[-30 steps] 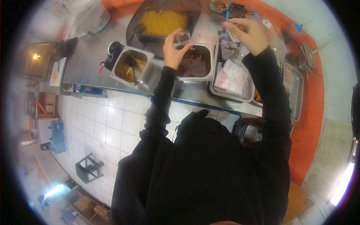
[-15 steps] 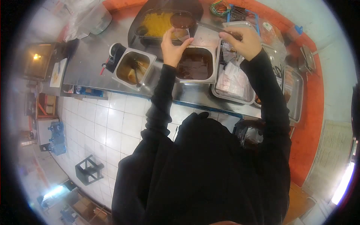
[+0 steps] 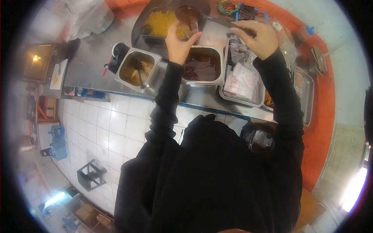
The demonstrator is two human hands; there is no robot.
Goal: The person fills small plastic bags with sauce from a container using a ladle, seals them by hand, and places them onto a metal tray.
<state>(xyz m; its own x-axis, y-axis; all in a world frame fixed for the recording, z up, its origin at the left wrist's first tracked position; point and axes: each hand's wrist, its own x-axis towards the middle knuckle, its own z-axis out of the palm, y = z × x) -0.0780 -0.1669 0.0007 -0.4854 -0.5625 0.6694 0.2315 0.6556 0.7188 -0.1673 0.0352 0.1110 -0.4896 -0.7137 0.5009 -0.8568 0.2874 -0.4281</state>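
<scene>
My left hand grips a small clear cup between thumb and fingers, near the yellow food in a tray. My right hand is closed around the dark handle of a ladle. The ladle's round bowl, dark reddish-brown inside, is at the cup's upper edge and looks tipped toward it. Whether liquid is running into the cup is too blurred to tell. Below my hands sits a steel container of dark brown liquid.
Left of it stands a steel container with brown contents and a utensil. On the right a metal tray holds plastic packets, with another tray beyond. A plastic tub is at the upper left. A dark stool stands on the tiled floor.
The ladle has moved slightly up and left, its bowl now closer over the cup. My right hand has shifted a little right. The liquid's surface in the middle container looks smoother.
</scene>
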